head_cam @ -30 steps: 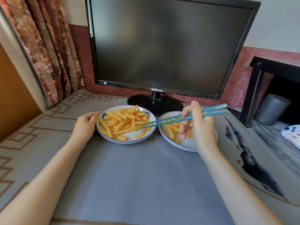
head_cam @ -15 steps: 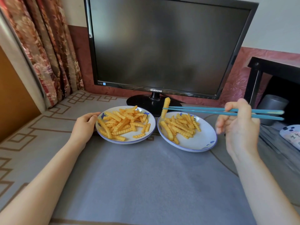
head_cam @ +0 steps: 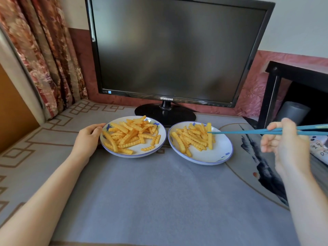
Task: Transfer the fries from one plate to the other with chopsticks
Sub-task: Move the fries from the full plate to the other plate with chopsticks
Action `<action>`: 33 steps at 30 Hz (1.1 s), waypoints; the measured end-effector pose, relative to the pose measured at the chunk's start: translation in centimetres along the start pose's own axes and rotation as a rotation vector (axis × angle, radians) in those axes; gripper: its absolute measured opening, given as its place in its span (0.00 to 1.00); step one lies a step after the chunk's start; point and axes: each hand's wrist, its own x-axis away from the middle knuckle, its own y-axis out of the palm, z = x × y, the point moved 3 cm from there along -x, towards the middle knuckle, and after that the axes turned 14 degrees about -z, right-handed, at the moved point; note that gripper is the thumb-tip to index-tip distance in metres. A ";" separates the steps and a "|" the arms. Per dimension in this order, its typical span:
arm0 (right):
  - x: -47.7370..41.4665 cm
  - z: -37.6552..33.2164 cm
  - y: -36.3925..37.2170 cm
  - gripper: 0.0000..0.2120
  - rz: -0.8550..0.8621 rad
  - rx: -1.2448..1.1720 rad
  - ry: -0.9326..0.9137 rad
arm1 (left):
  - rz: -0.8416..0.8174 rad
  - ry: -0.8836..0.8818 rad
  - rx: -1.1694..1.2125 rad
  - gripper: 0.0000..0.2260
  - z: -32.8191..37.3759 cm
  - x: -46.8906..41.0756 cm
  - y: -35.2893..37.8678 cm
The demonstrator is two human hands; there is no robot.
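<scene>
Two white plates with blue rims stand side by side on the grey mat. The left plate (head_cam: 134, 153) holds a large heap of crinkle-cut fries (head_cam: 132, 134). The right plate (head_cam: 220, 150) holds a smaller heap (head_cam: 192, 139). My left hand (head_cam: 87, 139) rests against the left plate's left rim, fingers relaxed. My right hand (head_cam: 284, 144), to the right of the right plate, grips blue chopsticks (head_cam: 248, 132). Their tips meet a long fry (head_cam: 209, 139) that lies at the right side of the right plate's heap.
A black monitor (head_cam: 170, 50) on a round stand (head_cam: 165, 115) is right behind the plates. A floral curtain (head_cam: 42, 55) hangs at the left. At the right are a black table frame (head_cam: 273, 93), a grey cylinder (head_cam: 292, 112) and a patterned object (head_cam: 319, 148).
The chopsticks picked a fry from the left plate, carried it rightward over the right plate, and lowered it onto the right heap. My right hand moved right. My left hand stayed on the plate rim.
</scene>
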 end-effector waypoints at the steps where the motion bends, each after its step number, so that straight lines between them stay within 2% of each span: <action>1: 0.1 0.2 0.3 0.17 -0.011 0.008 -0.005 | -0.003 0.001 -0.001 0.13 0.0 0.0 0.0; 16: 2.3 -2.6 2.7 0.16 -0.094 0.085 -0.237 | -0.013 -0.001 -0.048 0.13 0.0 -0.1 -0.2; 25: 4.2 -0.3 9.0 0.18 -0.399 0.052 -0.119 | -0.010 -0.007 -0.053 0.14 0.0 0.0 -0.2; 33: 4.9 0.7 12.7 0.18 -0.522 0.025 -0.075 | -0.007 0.000 -0.057 0.14 0.2 0.1 -0.1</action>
